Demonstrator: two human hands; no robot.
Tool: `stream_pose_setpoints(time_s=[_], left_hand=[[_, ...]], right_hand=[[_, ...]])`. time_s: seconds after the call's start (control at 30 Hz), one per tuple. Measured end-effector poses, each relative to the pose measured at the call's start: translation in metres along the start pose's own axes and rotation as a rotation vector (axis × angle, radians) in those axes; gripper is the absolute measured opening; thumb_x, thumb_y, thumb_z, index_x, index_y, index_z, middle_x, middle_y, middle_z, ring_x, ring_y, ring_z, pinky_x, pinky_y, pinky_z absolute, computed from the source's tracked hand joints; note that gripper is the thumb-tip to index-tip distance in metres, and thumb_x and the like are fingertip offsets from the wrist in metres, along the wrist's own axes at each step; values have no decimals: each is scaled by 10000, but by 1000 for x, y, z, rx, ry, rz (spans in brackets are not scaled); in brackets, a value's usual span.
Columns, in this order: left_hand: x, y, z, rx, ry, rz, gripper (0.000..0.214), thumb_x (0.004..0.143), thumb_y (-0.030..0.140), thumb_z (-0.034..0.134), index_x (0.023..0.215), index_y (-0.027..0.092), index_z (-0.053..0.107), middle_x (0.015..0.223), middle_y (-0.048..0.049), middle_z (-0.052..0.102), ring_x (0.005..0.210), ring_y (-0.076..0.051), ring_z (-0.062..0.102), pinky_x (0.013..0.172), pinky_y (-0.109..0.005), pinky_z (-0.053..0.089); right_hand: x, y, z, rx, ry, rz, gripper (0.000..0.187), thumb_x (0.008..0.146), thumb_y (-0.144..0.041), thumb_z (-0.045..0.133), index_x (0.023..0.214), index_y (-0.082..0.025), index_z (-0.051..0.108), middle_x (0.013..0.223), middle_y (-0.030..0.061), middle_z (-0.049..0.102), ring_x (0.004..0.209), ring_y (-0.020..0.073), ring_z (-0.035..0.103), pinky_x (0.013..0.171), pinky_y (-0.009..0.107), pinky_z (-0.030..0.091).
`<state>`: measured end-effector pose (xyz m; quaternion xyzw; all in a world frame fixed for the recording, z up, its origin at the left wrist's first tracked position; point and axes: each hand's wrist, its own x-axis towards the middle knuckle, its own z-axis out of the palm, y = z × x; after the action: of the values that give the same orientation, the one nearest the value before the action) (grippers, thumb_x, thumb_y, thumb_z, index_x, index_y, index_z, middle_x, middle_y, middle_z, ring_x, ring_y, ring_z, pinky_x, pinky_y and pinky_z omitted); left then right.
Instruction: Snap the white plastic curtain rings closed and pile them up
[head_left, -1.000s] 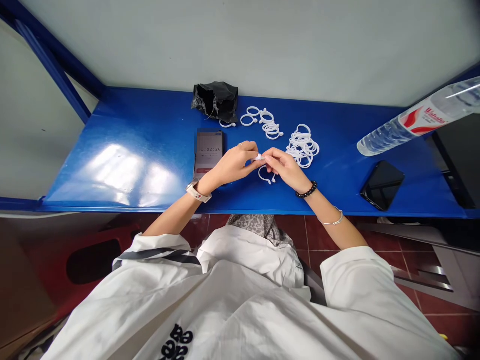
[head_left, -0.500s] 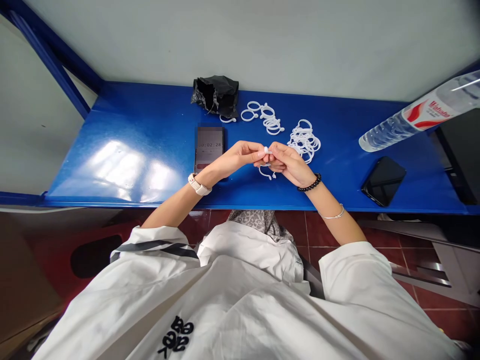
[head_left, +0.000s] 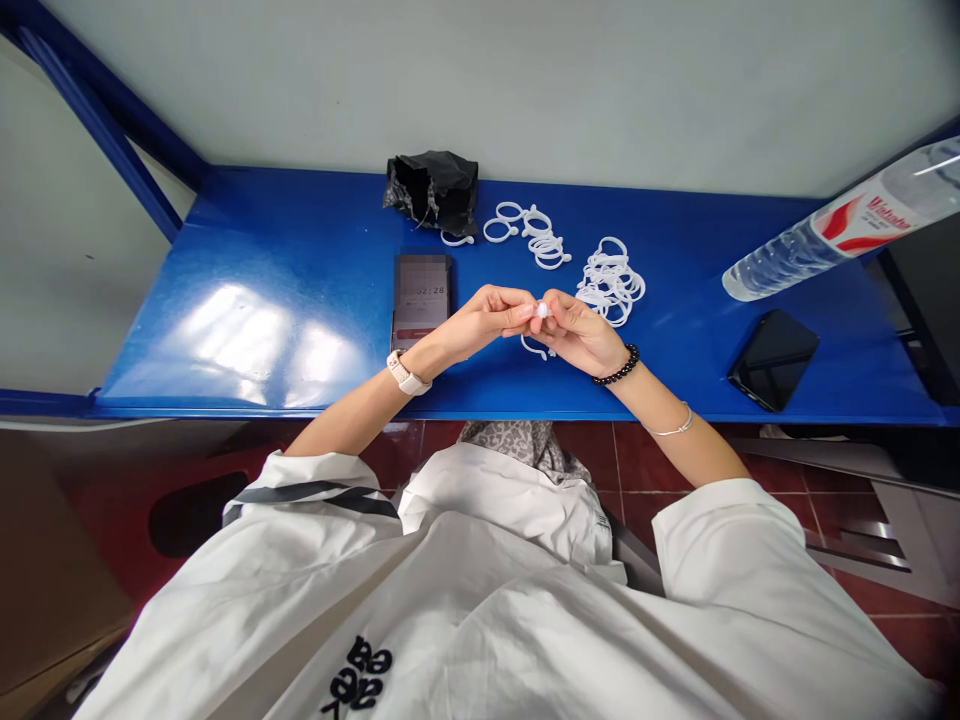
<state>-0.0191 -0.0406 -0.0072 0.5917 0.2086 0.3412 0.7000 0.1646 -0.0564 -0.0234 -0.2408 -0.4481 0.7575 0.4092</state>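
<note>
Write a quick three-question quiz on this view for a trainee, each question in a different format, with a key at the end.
1. Multiple choice: What is held at the fingertips where the left hand and right hand meet?
A) a pen
B) a small white item
C) a pair of scissors

2. True or false: The tangled pile of white rings lies to the right of the torn black bag.

3. Fill in the blank: The black beaded bracelet is worn on the person's ____ wrist.

Key: 1. B; 2. True; 3. right
</note>
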Motion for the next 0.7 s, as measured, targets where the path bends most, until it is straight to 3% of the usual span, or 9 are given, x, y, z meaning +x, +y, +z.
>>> stream_pose_setpoints(time_s=[0.17,0.33,0.57,0.7], left_hand=[[0,-1,0,-30,-2,8,482,784,625,774,671,161,710,564,16,478,545,-87,369,581,-269,333],[-1,-1,-1,-5,32,-1,486,784,623,775,681,154,702,672,-23,607,650,-113,522,653,-262,417],[-2,6,0,95,36,-15,510,802,615,763,658,131,689,624,-25,598,568,-82,458,554,-233,345],[-3,9,-1,127,32,-20,510,801,620,760,661,135,685,618,-29,597,563,-88,460,546,-237,341]], right_hand=[[0,1,1,-43,50,-3,472,801,-531,825,673,-197,518,654,-45,496,648,88,507,602,199,448],[-1,-4,5,-94,75,-5,500,791,-551,819,646,-191,505,592,-66,384,546,72,337,544,204,385],[-6,-14,3,-380,19,-48,467,900,-599,683,777,-150,642,558,-56,474,480,45,334,407,174,238],[-8,-14,2,-386,-41,-79,419,908,-573,689,836,-164,627,562,-65,487,435,37,330,359,162,212]])
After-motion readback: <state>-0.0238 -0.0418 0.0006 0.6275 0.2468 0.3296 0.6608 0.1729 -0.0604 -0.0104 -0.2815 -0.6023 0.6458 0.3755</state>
